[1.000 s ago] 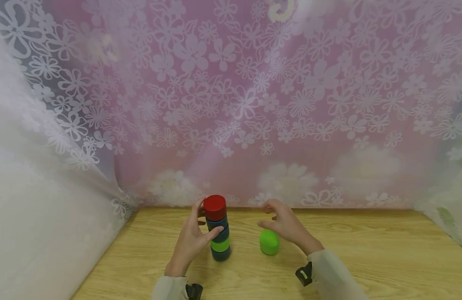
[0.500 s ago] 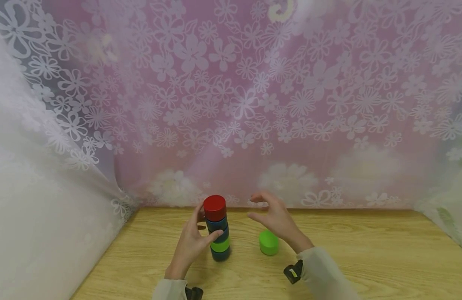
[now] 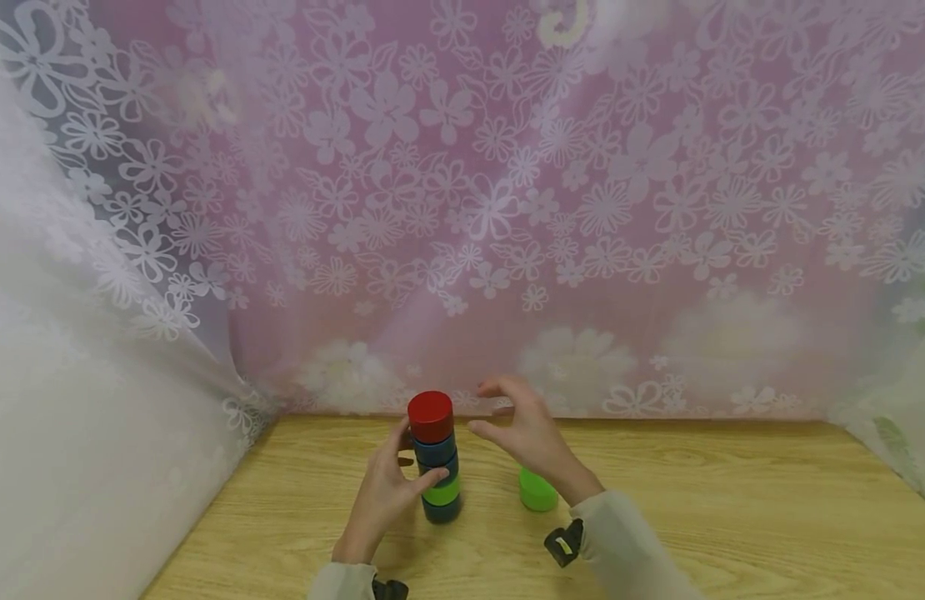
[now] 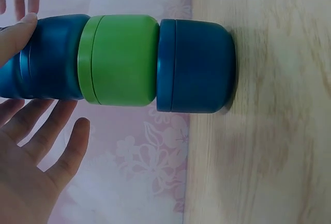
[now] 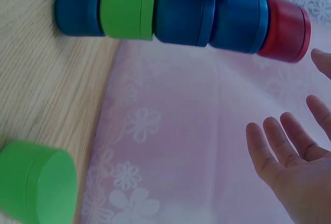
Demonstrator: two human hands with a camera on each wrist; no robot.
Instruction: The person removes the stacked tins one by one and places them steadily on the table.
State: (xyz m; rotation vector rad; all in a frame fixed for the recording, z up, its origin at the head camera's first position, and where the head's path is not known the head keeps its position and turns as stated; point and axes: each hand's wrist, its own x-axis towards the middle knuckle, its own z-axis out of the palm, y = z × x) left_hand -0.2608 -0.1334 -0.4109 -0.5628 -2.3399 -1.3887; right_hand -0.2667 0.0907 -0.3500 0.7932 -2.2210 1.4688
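Observation:
Five-part colour aside, a tower of small lidded jars stands upright on the table: a blue jar [image 4: 199,66] at the bottom, a green jar [image 4: 121,61] over it, two more blue jars [image 5: 183,12], and a red jar [image 3: 431,418] on top. My left hand [image 3: 383,492] holds the tower around its upper blue jars, thumb at the front where the two meet, fingers behind. To the right, my right hand [image 3: 528,429] hovers with fingers spread and relaxed, near the red jar's height and holding nothing. Below it sits a loose green jar [image 3: 537,493], partly hidden by the wrist.
The wood-grain table [image 3: 732,500] ends at a pink flowered curtain [image 3: 462,208] behind the tower. A whitish cloth [image 3: 95,417] hangs along the left side. Both wrists carry a small black strapped device [image 3: 563,543].
My right hand has moved left, from over the loose green jar toward the top of the tower. The left hand keeps its hold, and the tower stays nearly still.

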